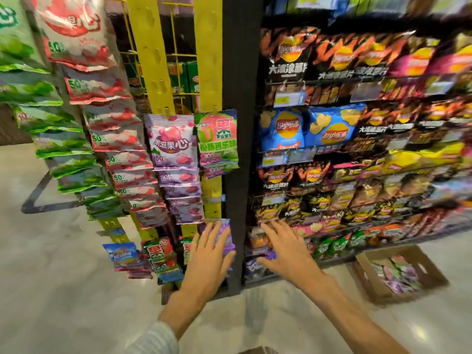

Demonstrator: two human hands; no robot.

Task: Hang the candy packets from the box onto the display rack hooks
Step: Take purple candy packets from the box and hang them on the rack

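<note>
Low in the frame, centre, two bare forearms are reaching forward over a pale floor (pixel 63 290). Left hand (pixel 208 261) is lying flat with straight fingers against a purple packet (pixel 224 238) low on the yellow rack (pixel 209 60); whether the thumb is gripping it cannot be told, and the packet's top is too blurred to tell if it is on a hook. Right hand (pixel 286 247) is spreading open, fingers straight, holding nothing, in front of the lowest chip shelves (pixel 357 175).

At lower right, a cardboard box (pixel 401 274) is sitting on the floor beside the shelf base, holding more packets in green, pink and purple.

Mid-frame, a pink-purple column of packets (pixel 176 146) and a green one (pixel 217 139) are hanging from the rack's yellow strips, just left of a black post (pixel 240 123). Further left, red (pixel 112 139) and green (pixel 58 149) columns are hanging tilted toward the upper left corner.

Right half of the frame is showing chip bags, black, blue and yellow, heavily blurred.
</note>
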